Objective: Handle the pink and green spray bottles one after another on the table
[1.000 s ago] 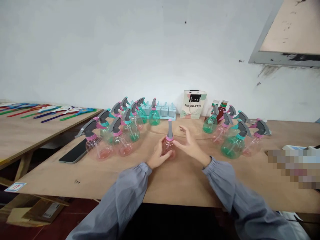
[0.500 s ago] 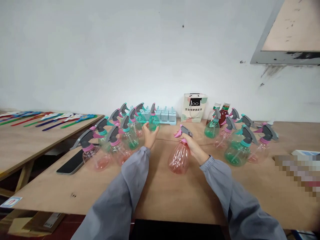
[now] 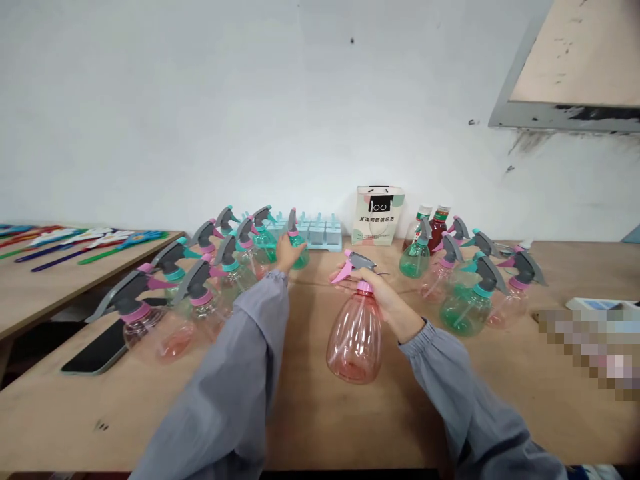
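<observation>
My right hand grips the grey and pink trigger head of a pink spray bottle and holds it above the wooden table, near me. My left hand reaches far forward and closes round a green spray bottle with a pink collar, at the back of the left cluster. Both arms wear grey sleeves.
Several pink and green spray bottles crowd the left side, and another group stands at the right. A black phone lies at the left edge. A small paper bag, blue trays and two red bottles line the wall.
My right hand took the pink bottle by its head and lifted it toward me. My left hand let go of it and reached out to the green bottle at the back.
</observation>
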`<state>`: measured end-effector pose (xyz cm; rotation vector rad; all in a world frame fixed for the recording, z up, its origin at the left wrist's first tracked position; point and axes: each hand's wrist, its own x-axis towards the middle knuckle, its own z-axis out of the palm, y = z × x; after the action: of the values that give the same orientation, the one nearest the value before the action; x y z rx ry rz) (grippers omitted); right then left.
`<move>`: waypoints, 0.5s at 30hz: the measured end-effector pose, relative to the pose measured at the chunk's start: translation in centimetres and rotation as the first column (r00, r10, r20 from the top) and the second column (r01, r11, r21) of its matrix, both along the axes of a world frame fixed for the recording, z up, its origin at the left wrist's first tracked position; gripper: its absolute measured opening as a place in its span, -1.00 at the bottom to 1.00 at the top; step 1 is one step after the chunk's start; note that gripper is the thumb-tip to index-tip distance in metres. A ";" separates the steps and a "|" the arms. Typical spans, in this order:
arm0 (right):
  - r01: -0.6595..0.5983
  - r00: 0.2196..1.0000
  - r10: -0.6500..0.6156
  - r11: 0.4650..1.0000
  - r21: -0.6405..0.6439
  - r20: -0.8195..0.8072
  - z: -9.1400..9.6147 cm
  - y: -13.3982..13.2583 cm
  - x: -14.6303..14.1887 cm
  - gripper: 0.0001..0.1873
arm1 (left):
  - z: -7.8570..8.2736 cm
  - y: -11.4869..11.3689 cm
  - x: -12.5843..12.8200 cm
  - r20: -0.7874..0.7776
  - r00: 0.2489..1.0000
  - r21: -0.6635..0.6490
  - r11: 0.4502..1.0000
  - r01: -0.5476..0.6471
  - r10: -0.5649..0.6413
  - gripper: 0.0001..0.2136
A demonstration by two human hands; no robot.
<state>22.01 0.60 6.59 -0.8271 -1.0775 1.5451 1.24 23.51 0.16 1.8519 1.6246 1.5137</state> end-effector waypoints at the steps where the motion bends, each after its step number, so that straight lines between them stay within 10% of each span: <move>1: -0.007 1.000 0.007 1.000 0.030 -0.003 0.2 -0.2 -0.1 -0.74 | -0.2 -1.0 0.0 -0.017 1.000 -0.011 1.000 -0.014 0.014 -0.56; 10: -0.056 0.996 0.062 0.993 0.105 -0.056 0.2 -0.3 -0.9 -0.72 | -2.9 -17.2 -1.8 -0.125 0.958 0.080 0.960 0.269 -0.258 -0.59; 15: -0.036 0.999 0.036 0.993 0.110 0.001 -0.2 0.0 -1.0 -0.77 | -3.6 -21.3 -3.7 -0.075 0.977 0.069 0.976 0.204 -0.199 -0.55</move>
<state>21.05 0.58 6.36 -0.7355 -1.1716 1.5016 -2.50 2.19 -3.43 2.0596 1.3735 1.4592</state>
